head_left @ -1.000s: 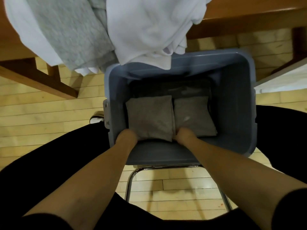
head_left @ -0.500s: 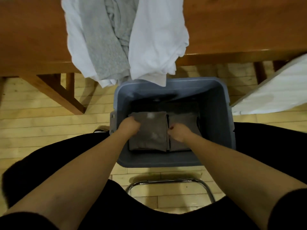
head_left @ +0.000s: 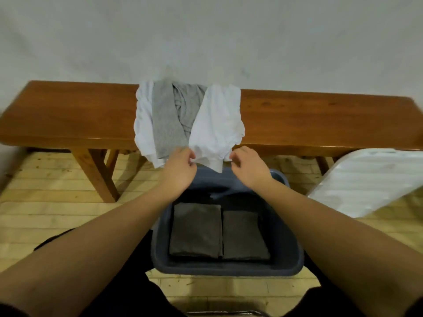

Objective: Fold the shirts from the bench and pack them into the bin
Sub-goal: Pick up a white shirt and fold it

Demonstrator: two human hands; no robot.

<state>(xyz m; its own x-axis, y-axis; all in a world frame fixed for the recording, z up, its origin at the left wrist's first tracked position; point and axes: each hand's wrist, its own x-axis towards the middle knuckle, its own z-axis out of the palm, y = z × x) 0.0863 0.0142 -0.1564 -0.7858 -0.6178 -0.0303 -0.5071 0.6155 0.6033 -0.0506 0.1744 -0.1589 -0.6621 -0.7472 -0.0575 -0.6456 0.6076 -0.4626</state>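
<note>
- Both hands, inside the bin (head_left: 229, 268) half a second earlier, have risen to the shirts hanging over the wooden bench (head_left: 320, 120)
- Left hand (head_left: 179, 169) pinches the white shirt (head_left: 217, 124) at its lower left edge
- Right hand (head_left: 249, 168), fingers curled, touches the shirt's lower right edge; grip unclear
- Two folded dark shirts (head_left: 196, 229) lie side by side in the bin

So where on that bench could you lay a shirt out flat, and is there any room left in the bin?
The bench top is bare either side of the shirt pile: left of the pile and right of it. Its middle is crowded. In the bin, two folded shirts cover most of the floor, leaving a strip at the far end.
</note>
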